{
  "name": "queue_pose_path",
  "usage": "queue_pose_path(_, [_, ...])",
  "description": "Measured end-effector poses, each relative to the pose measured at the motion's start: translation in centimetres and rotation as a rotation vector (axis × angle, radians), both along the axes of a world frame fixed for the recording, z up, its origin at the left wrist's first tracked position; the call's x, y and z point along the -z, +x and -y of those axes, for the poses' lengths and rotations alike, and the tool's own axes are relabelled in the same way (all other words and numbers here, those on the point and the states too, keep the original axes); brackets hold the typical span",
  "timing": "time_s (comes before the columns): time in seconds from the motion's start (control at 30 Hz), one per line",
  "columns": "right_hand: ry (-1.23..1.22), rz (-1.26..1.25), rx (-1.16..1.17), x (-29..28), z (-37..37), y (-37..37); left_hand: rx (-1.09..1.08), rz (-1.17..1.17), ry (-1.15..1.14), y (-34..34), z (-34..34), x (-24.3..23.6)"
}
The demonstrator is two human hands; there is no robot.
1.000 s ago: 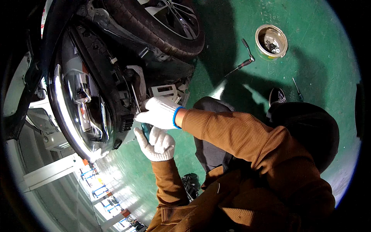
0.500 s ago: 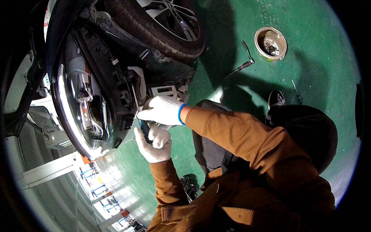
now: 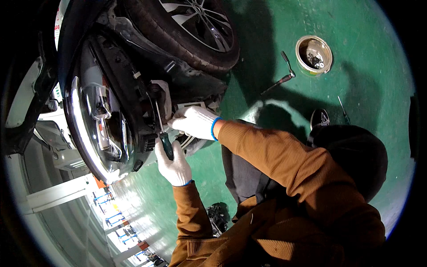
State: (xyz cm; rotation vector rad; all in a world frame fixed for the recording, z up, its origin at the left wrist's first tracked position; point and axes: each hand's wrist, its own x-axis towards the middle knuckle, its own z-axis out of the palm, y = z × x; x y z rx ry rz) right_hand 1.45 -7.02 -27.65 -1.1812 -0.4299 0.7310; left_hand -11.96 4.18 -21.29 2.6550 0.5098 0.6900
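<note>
"Shifted since the earlier frame: our white-gloved right hand has drawn back a little, baring more of the dark teal-handled screwdriver with its slim metal shaft. What do we record for the hands?"

"Our white-gloved left hand is wrapped about the handle, thumb on one side, fingers on the other. Right: fingers gathered together near the shaft; we cannot tell whether they touch it or hold anything."

"And where do we place the screwdriver?"

"Handle toward us, shaft slanting up and away beside the glossy, clear-lensed headlight. We cannot make out the tip."

"Surroundings?"

"Beyond, we note the black-tyred, silver-spoked wheel. On the green painted floor stands a round, pale metal bucket with small pieces inside; near it lies a red-and-black ratchet-like tool. We log also a second, slim-shafted screwdriver near the black-and-white shoe."
</note>
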Motion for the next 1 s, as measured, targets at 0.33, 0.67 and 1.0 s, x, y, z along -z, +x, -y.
queue_pose_path(0.33, [0.021, 0.046, 0.131, 0.5, -0.6, 0.2, 0.345, 0.237, -2.164, -0.3, 1.2, -1.4])
queue_pose_path(0.67, [0.013, -0.038, 0.082, 0.4, 0.3, 0.3, -0.011, 0.086, -0.511, 0.1, 1.4, -0.8])
queue_pose_path(1.0, [-0.026, -0.040, 0.142, 1.1, -0.2, 0.3, 0.275, 0.184, -1.680, -0.4, 0.4, -1.4])
